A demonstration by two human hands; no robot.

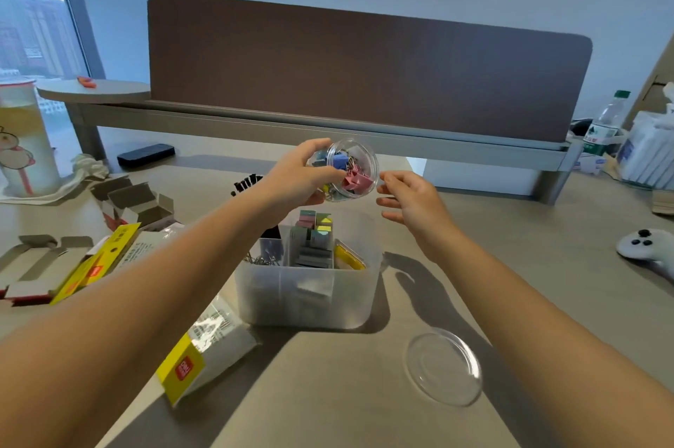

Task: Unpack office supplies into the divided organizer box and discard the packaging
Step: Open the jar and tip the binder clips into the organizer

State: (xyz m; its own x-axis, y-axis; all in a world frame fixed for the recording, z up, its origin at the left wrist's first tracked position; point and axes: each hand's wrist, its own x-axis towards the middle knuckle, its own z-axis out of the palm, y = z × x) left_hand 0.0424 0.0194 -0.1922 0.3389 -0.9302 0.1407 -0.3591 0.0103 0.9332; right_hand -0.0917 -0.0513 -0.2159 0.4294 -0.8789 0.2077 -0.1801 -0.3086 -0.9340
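We hold a clear round tub of coloured binder clips in our L hand, fingers and thumb curled round its wall, tub tipped on its side w/ the open mouth facing us. It sits in the air above the far edge of the divided organizer box. Pink, blue & yellow clips show inside the tub.

Our R hand is just beside the tub's mouth, fingers loosely spread, holding nothing; can't tell if a fingertip touches the rim.

The organizer is translucent plastic, standing on the desk btw our two forearms. Its compartments hold silver paper clips at left, staple strips & pastel blocks in the middle, a yellow packet at right.

The tub's clear lid lies flat on the desk near R, well apart from the organizer.

To the L: opened cardboard boxes, flattened yellow-and-white packaging, and a plastic bag w/ yellow header touching the organizer's near-left corner.

Also on the desk: a white game controller far R, a water bottle behind it, a dark case far L.
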